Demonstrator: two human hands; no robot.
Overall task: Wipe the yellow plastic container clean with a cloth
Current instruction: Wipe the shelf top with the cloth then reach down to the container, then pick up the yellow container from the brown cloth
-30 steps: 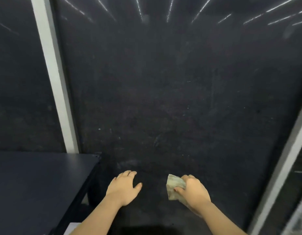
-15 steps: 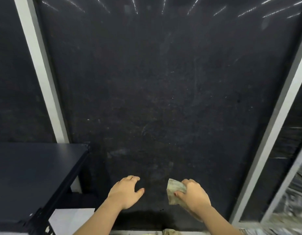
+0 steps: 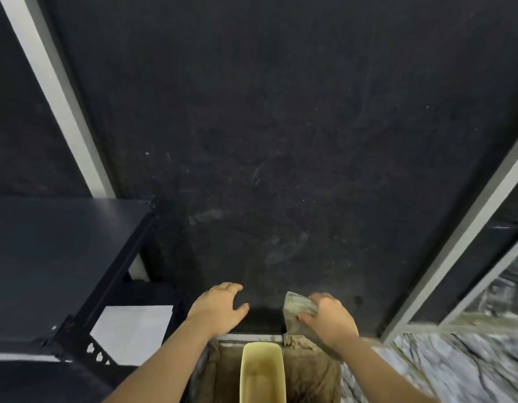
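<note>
1. The yellow plastic container [image 3: 263, 372] is now entering view at bottom centre, absent half a second ago; it is lying on a brown fabric [image 3: 313, 373] over the marbled worktop [image 3: 444, 370].
2. The right hand [image 3: 327, 322], above it, is gripping the folded cloth [image 3: 297, 308]; the left hand [image 3: 220, 311] is hovering with fingers relaxed, holding nothing.
3. A dark shelf [image 3: 63, 242] is occupying the left; the black wall [image 3: 281, 126] is filling the upper frame. Wiping is judged not yet begun.

Yellow container [image 3: 263, 370], greenish cloth [image 3: 298, 308] (black wall [image 3: 281, 141]).
</note>
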